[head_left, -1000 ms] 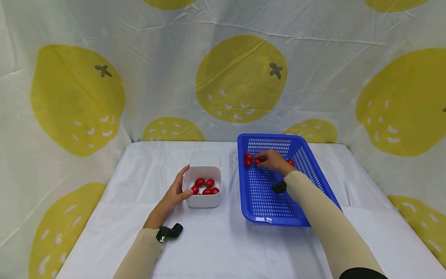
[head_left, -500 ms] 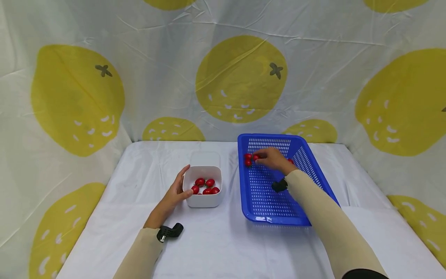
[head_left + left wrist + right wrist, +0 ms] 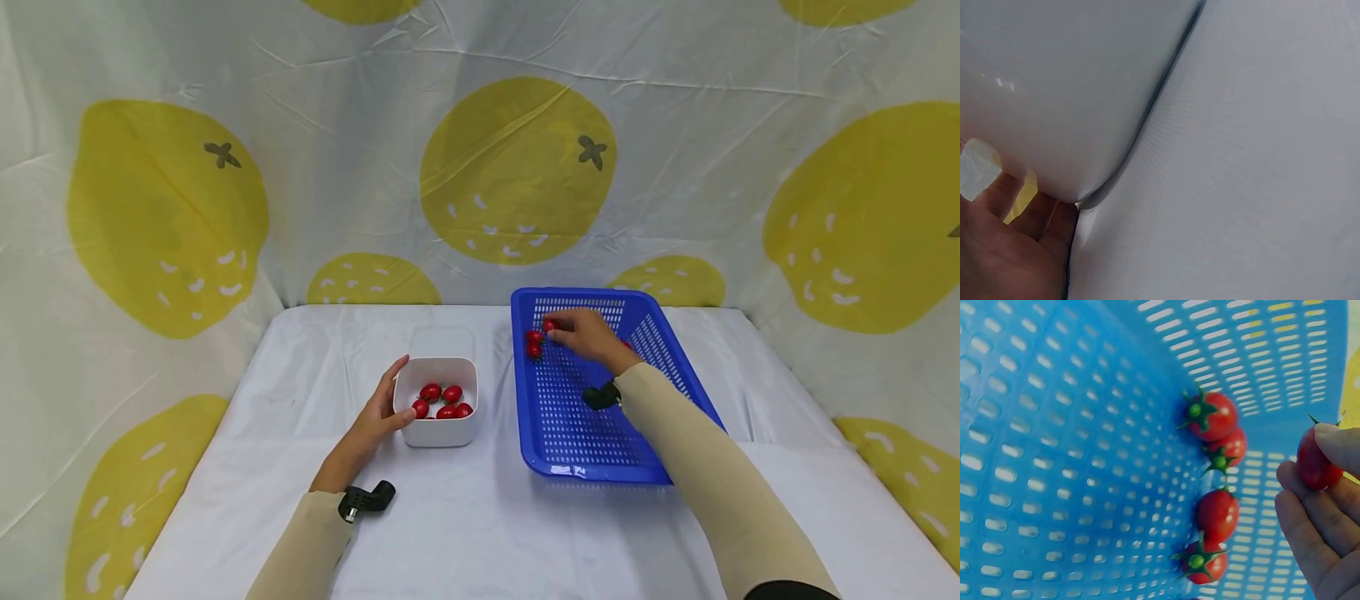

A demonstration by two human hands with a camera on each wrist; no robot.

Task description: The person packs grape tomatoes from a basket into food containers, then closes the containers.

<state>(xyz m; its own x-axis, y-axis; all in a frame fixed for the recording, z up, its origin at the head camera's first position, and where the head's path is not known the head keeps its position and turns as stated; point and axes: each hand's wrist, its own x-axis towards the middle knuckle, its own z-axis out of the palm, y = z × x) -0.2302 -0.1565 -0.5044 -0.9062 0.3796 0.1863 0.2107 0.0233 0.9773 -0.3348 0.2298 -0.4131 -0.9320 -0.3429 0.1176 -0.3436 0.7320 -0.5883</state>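
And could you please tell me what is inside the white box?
At least five red tomatoes lie inside the white box. Its near wall hides what lies right behind it, so any others there cannot be seen.

Glossy red cherry tomato (image 3: pixel 1313 464), green sepals showing, being pinched in right hand (image 3: pixel 588 336), inside blue perforated plastic basket (image 3: pixel 577 433). Below it, four more cherry tomatoes (image 3: pixel 1217 515) lying in two touching pairs. White square box (image 3: pixel 438 432), sitting upright and uncovered, holding at least five tomatoes (image 3: pixel 452 394); left hand (image 3: pixel 377 414) gripping its left side.
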